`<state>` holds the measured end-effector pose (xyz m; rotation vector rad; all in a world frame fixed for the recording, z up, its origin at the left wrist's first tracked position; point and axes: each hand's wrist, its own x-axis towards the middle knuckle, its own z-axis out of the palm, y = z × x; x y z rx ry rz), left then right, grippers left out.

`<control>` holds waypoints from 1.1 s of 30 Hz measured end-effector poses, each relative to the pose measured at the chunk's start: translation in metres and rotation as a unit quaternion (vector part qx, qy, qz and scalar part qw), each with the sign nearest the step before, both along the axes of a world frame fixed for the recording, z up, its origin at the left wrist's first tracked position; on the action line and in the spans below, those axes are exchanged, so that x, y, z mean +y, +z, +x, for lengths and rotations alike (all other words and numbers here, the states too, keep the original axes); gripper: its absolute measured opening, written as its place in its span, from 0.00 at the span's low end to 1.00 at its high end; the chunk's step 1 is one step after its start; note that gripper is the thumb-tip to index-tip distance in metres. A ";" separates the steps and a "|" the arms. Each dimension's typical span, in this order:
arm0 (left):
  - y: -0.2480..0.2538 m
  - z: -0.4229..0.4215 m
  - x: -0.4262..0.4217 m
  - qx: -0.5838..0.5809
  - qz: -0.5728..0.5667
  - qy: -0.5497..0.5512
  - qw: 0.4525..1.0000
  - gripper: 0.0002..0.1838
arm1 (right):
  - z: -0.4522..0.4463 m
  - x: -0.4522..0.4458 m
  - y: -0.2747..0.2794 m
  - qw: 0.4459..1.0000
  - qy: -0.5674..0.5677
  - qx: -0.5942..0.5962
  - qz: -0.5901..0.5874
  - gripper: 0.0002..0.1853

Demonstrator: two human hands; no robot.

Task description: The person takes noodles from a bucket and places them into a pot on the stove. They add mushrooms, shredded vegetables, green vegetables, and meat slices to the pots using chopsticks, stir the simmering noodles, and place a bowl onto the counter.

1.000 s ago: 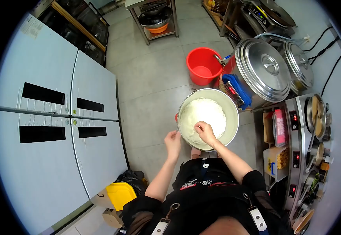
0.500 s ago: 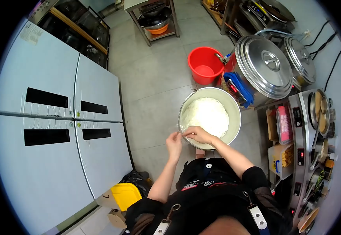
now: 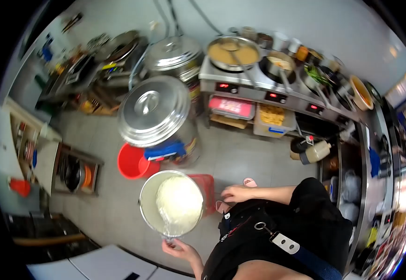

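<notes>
A large pale bucket (image 3: 149, 201) holds a white mass (image 3: 179, 200), perhaps dough or flour; its exact kind is unclear. At the bucket's near rim is my left hand (image 3: 180, 250), its fingers curled together beside a bit of clear, film-like material (image 3: 168, 232). Blur hides exactly what those fingers grip. My right hand (image 3: 237, 192) hangs in the air to the right of the bucket, fingers loosely bent and slightly apart, with nothing seen in it. Part of a red stool or crate (image 3: 206, 191) shows beside and beneath the bucket.
Behind the bucket stand a red bucket (image 3: 133, 163) and a big lidded steel pot (image 3: 154, 112) with a blue cloth (image 3: 165, 150) at its side. A cooktop counter (image 3: 254, 92) with pans runs along the wall. White cabinets (image 3: 109, 263) are at lower left.
My view has swung right toward the cooktops. My right hand has left the bucket's rim and moved away to the right; my left hand stays at the rim.
</notes>
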<state>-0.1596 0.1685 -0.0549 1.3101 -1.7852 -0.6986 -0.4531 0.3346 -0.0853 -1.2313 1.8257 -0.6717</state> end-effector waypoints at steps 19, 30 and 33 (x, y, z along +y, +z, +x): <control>-0.005 -0.345 0.189 -0.126 0.076 -0.523 0.840 0.12 | -0.134 0.461 -0.011 0.881 -0.458 -0.038 0.106 0.20; 0.019 -0.489 0.301 -0.197 0.032 -0.674 0.712 0.11 | -0.278 0.574 0.089 0.810 -0.531 0.231 0.088 0.12; 0.019 -0.539 0.322 -0.179 0.030 -0.689 0.702 0.09 | -0.326 0.586 0.068 0.758 -0.525 0.387 -0.012 0.11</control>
